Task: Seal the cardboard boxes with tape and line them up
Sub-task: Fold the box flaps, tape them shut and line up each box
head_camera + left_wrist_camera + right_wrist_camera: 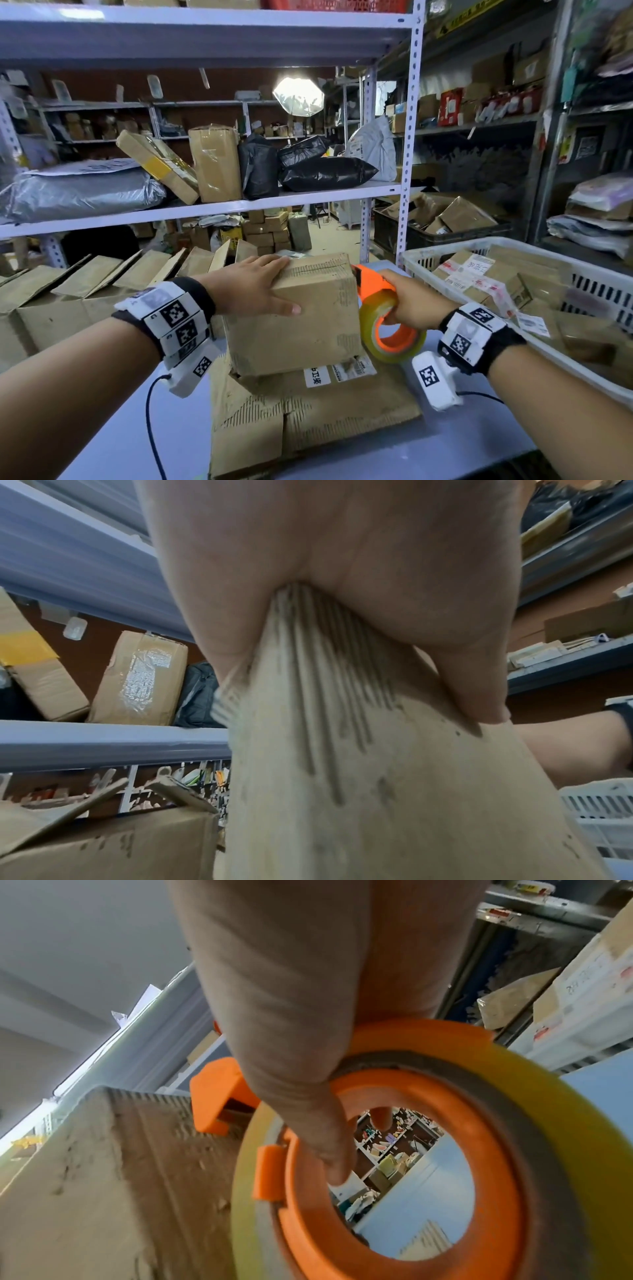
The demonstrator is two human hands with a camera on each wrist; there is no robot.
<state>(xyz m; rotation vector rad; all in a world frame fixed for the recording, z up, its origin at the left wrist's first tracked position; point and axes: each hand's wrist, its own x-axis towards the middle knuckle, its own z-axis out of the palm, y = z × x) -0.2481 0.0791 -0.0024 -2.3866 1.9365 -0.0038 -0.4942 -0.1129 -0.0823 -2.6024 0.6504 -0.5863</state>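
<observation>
A closed cardboard box (308,318) stands in the middle on a bigger, worn cardboard box (308,421). My left hand (287,286) presses on its top left corner, fingers flat on the lid and thumb straight on the front face; the left wrist view shows the palm (342,588) straddling the box (377,777) edge. My right hand (400,308) grips an orange tape dispenser (371,284) with a yellowish tape roll (387,346). The dispenser's head sits at the box's upper right edge. In the right wrist view a finger of that hand (291,1015) hooks through the roll (548,1123) beside the box (103,1177).
A white plastic basket (479,245) with labelled parcels stands at the right. Several open cardboard boxes (68,301) line the left side. A metal shelf post (407,171) rises just behind the box. The blue-grey table (479,442) shows bare in front.
</observation>
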